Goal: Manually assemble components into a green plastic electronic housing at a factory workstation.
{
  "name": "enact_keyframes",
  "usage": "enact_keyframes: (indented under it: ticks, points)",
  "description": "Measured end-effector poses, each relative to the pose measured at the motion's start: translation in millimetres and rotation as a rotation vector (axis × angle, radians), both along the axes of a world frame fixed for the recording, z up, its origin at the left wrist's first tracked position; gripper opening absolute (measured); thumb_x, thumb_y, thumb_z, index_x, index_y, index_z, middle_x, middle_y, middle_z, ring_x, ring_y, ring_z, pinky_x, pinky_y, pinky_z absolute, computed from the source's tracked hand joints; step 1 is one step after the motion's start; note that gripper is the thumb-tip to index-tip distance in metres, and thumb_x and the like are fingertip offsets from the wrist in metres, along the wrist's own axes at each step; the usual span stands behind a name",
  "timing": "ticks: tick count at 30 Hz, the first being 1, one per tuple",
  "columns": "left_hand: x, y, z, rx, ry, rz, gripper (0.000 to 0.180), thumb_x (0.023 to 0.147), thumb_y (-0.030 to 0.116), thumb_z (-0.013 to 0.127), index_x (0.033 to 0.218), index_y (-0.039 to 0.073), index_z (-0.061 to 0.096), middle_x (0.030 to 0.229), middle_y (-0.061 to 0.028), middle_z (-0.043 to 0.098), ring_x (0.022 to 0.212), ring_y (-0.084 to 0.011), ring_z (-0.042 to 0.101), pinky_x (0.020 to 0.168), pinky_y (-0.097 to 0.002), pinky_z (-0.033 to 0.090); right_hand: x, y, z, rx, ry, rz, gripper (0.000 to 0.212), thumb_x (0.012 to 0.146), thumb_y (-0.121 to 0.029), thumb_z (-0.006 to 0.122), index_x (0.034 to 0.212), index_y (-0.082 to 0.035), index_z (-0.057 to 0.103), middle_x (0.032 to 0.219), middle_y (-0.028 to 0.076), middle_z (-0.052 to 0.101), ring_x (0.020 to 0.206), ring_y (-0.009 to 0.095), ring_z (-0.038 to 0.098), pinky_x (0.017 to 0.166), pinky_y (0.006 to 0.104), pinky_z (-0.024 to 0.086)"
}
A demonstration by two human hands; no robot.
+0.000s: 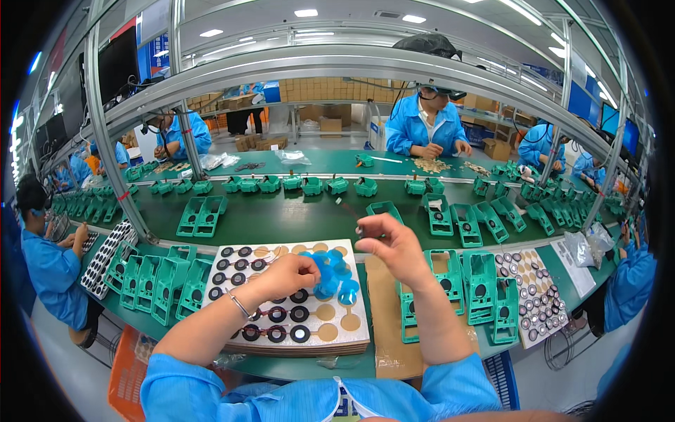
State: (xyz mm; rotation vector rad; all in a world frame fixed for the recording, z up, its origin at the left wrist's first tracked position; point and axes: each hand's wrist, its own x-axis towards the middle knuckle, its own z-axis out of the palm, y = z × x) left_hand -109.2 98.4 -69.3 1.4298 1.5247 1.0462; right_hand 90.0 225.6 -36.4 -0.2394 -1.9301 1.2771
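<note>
My right hand point(394, 246) is raised over the bench, thumb and fingers pinching a small round speaker point(359, 231), seen nearly edge-on. Its thin dark-red wires trail up and left to a white connector point(339, 201). Lower and to the left, my left hand point(290, 276) hovers over a white foam tray point(223, 307) with its fingers closed. Its fingertips are beside a loose heap of translucent blue discs point(328, 276); whatever they pinch is hidden. Black ring-shaped speakers point(299, 314) with wires sit in rows on the tray, and round tan spots point(350, 322) show at its right.
Green plastic housings point(169, 278) stand left of the tray, with more housings point(481, 285) on the right beside brown cardboard point(389, 330). A second speaker tray point(529, 292) lies farther right. Beyond runs a green conveyor point(281, 216) carrying housings. Metal framing crosses overhead; a co-worker point(426, 123) sits opposite.
</note>
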Motion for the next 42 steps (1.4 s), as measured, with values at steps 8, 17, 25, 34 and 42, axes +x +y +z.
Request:
enact_keyframes:
  ticks: [8,17,25,34,42]
  points:
    - [6.4,7.9,-2.7,0.16,1.044,-0.068,0.012,0.076,0.015,0.057,0.078,0.008,0.067,0.079,-0.0104,0.06,0.083,-0.0294,0.056,0.076,-0.0392,0.045,-3.2,-5.0,-0.9,-0.162,0.056,0.165,0.035,0.081,-0.007,0.065,0.113,-0.004,0.051,0.094,0.002,0.056,0.079,0.007,0.056,0.07,0.0215,0.047]
    - [-18.4,10.7,24.6,0.292,0.947,0.001,0.009,0.075,0.012,0.06,0.077,0.005,0.066,0.074,-0.0104,0.059,0.074,-0.0259,0.057,0.068,-0.0363,0.046,-4.0,-4.4,-0.2,-0.088,-0.007,0.108,0.034,0.081,-0.005,0.064,0.112,-0.003,0.053,0.095,0.003,0.056,0.082,0.007,0.056,0.073,0.0217,0.047]
    - [-232.1,14.2,18.8,0.168,0.813,0.828,0.016,0.073,0.017,0.063,0.08,0.003,0.065,0.081,-0.0157,0.065,0.076,-0.0308,0.062,0.067,-0.0378,0.048,-1.4,-4.2,7.5,-0.228,0.065,0.204,0.035,0.08,-0.002,0.062,0.114,-0.001,0.051,0.099,0.006,0.057,0.084,0.012,0.059,0.073,0.0251,0.05]
    - [-368.7,15.3,-67.1,-0.496,0.953,0.708,0.048,0.072,0.035,0.07,0.1,-0.004,0.063,0.104,-0.0223,0.061,0.097,-0.0338,0.058,0.084,-0.0376,0.046,-6.8,6.2,-2.0,-0.262,0.173,0.005,0.031,0.085,-0.008,0.059,0.114,0.0,0.052,0.097,0.008,0.059,0.084,0.01,0.055,0.069,0.0241,0.047]
    - [-338.7,57.0,-80.9,-0.601,1.09,0.594,0.077,0.081,0.06,0.049,0.134,0.006,0.038,0.145,-0.0216,0.016,0.134,-0.0412,0.014,0.104,-0.0523,0.023,-7.7,15.6,-15.9,-0.26,0.15,-0.105,0.033,0.087,-0.014,0.058,0.116,-0.001,0.051,0.101,0.007,0.059,0.089,0.011,0.055,0.074,0.0251,0.047]
